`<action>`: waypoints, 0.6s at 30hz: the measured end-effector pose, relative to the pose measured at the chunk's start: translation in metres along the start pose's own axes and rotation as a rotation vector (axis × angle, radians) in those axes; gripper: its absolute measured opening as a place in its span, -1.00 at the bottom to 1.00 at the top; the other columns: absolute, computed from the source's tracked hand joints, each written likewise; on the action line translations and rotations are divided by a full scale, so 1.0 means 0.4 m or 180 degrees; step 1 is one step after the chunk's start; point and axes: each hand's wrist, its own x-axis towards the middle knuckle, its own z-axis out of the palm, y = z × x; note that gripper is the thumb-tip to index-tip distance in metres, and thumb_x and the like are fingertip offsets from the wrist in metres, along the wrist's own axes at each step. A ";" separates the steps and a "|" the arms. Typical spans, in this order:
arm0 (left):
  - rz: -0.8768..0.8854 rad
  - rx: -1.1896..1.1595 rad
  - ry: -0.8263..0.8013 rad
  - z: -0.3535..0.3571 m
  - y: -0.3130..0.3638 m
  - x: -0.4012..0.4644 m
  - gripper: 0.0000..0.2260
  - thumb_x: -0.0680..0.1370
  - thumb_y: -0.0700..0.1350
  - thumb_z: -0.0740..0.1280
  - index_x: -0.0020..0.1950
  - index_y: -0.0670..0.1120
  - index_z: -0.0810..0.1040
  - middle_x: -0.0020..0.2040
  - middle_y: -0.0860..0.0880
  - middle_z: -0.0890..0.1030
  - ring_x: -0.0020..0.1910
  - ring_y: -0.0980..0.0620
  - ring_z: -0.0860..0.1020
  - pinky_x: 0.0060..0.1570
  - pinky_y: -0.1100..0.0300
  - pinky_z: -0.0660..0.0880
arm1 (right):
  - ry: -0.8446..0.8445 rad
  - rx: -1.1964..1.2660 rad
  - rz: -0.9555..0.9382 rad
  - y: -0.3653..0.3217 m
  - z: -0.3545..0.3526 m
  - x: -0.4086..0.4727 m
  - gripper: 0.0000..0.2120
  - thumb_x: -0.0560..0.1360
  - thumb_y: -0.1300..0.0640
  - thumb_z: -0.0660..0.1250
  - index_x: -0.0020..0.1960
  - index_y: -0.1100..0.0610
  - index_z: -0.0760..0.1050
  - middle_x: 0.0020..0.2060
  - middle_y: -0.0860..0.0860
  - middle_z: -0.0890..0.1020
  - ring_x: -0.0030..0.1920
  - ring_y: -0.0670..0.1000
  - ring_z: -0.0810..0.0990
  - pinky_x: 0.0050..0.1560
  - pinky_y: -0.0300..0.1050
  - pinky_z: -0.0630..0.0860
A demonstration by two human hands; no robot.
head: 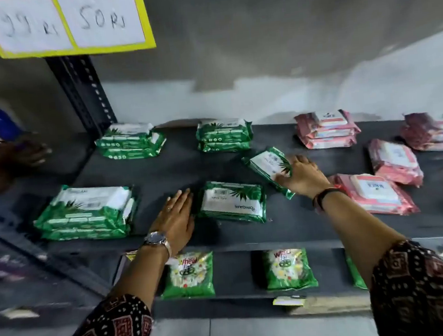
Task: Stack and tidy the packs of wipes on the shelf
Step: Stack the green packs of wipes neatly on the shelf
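Spanning the whole view, a dark shelf [177, 169] carries packs of wipes, green ones on its left half and pink ones on its right. At the front left lies the largest green stack [85, 212], two packs high; two smaller green stacks sit toward the back, one by the slotted upright post [130, 144] and one farther right [224, 135]. A pink stack [328, 129] rests at the back right, another [437, 131] lies near the right edge, and two loose pink packs lie nearer the front, one flat [372, 193] and one behind it [395, 162]. Between the arms a single green pack [232, 201] lies flat, label up. The left hand [176, 220], released and palm down with fingers spread, rests on the shelf just beside that pack's left edge, a watch [155, 239] on its wrist. The right hand [302, 175] grasps the near end of a tilted green pack [268, 167], fingers wrapped over its corner; this pack lies askew behind the flat one, in front of the right-hand back stack. Below, on a lower shelf, stand green detergent pouches [188, 275]. A yellow-edged price sign [68, 23] hangs at the top left.
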 end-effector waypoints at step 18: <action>0.0091 -0.0163 0.0059 0.109 -0.070 0.062 -0.23 0.30 0.14 -0.29 0.47 -0.15 -0.01 0.54 -0.07 -0.02 0.51 -0.01 -0.03 0.47 0.14 -0.12 | -0.0031 0.0414 -0.0812 -0.057 -0.016 0.010 -0.39 0.33 0.10 0.44 0.34 0.09 0.34 0.14 0.09 0.59 0.02 0.04 0.57 -0.01 -0.24 0.44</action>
